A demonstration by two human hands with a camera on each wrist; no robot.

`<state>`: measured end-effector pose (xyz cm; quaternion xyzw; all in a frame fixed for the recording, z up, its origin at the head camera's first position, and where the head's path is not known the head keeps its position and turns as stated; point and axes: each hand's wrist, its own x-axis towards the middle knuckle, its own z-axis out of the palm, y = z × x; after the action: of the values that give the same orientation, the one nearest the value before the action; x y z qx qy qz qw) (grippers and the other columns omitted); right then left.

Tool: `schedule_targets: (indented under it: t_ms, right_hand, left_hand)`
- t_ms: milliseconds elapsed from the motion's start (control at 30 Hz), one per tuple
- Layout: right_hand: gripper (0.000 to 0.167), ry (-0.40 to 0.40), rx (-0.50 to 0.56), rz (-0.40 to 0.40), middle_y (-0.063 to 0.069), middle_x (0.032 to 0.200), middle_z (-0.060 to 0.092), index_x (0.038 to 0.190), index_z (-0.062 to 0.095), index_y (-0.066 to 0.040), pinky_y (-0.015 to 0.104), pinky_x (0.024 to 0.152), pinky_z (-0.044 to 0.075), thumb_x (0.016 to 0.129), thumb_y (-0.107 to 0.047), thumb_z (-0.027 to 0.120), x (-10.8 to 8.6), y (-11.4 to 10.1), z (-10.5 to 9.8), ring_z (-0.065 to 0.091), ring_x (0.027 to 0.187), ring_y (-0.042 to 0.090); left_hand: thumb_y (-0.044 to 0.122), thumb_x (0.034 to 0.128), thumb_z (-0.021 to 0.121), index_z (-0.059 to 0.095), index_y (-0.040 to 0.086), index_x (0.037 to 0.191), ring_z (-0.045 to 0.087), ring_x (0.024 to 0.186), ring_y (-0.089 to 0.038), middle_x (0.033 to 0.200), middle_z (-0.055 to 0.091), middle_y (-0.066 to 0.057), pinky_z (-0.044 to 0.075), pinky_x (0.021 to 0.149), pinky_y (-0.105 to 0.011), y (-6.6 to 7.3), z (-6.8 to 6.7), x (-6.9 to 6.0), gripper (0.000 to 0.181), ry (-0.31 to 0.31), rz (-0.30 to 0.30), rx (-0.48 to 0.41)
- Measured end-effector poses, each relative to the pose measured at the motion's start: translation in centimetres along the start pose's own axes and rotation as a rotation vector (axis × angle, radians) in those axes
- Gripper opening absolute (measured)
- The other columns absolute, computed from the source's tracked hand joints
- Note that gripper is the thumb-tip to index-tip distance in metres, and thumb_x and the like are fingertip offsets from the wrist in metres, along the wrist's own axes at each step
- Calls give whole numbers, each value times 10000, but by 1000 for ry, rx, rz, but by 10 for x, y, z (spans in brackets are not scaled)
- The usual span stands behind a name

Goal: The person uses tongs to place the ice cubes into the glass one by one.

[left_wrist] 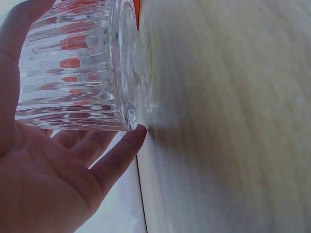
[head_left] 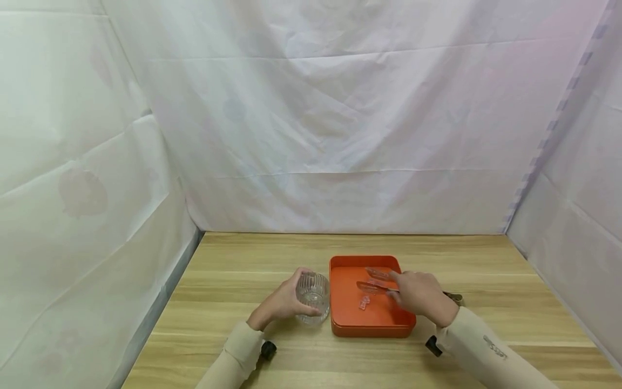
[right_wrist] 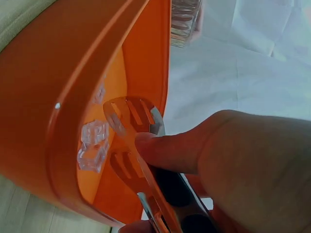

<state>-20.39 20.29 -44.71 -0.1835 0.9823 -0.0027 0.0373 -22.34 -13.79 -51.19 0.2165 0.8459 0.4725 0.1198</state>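
Note:
My left hand [head_left: 282, 300] holds a clear ribbed glass [head_left: 313, 297] on the table, thumb on the near side and fingers round the far side. In the left wrist view the ribbed wall of the glass [left_wrist: 73, 63] lies close to the palm. With my right hand [head_left: 419, 294] I grip metal serving tongs [right_wrist: 131, 116] that have slotted ends. Their two ends stand apart over an orange square tray [head_left: 371, 331]. Small clear pieces like ice cubes [right_wrist: 95, 133] lie on the tray floor, beside and below the tong ends.
The glass stands directly left of the tray on a wood-grain table [head_left: 233, 270]. White cloth [head_left: 340, 135] hangs behind the table and along both sides. Dark wrist-camera parts [head_left: 268, 350] show beneath the sleeves.

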Motion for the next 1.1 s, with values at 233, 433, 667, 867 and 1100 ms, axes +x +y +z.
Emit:
schedule_targets:
  t_ms: [233, 433, 667, 867, 1100]
  right_hand:
    - [394, 20, -3, 12, 9, 608, 484, 1238, 630, -80, 329, 406, 387, 940, -336, 660, 3, 1, 4, 445, 472, 149]
    - [320, 29, -48, 53, 38, 618, 499, 1131, 621, -71, 351, 408, 413, 947, -332, 646, 8, 5, 2, 475, 482, 170]
    - [281, 15, -47, 66, 47, 670, 554, 1125, 661, -83, 348, 411, 430, 925, -279, 677, 11, 5, 2, 492, 501, 170]
    - [171, -16, -21, 80, 16, 637, 524, 1034, 691, -106, 327, 415, 413, 926, -237, 669, 14, 3, 5, 483, 504, 150]
    - [72, 8, -1, 44, 37, 652, 541, 970, 670, -81, 336, 431, 430, 908, -97, 635, 14, 2, 7, 491, 525, 163]
  left_hand:
    - [341, 659, 923, 392, 217, 1393, 580, 1093, -255, 1238, 578, -111, 502, 905, -430, 1, 1, -1, 914, 0, -1, 3]
    - [349, 660, 924, 391, 224, 1396, 581, 1091, -251, 1230, 582, -105, 503, 909, -441, 0, 0, 0, 917, 0, -4, 13]
    - [364, 662, 922, 384, 245, 1401, 581, 1094, -241, 1237, 579, -86, 499, 922, -446, -2, -1, 2, 922, -3, -6, 19]
    - [368, 657, 924, 382, 244, 1403, 583, 1095, -241, 1240, 577, -83, 496, 924, -439, -2, -1, 2, 931, -6, -6, 18]
    - [345, 658, 928, 391, 229, 1397, 577, 1103, -261, 1241, 576, -105, 496, 924, -465, -3, 0, 2, 921, 0, -8, 4]
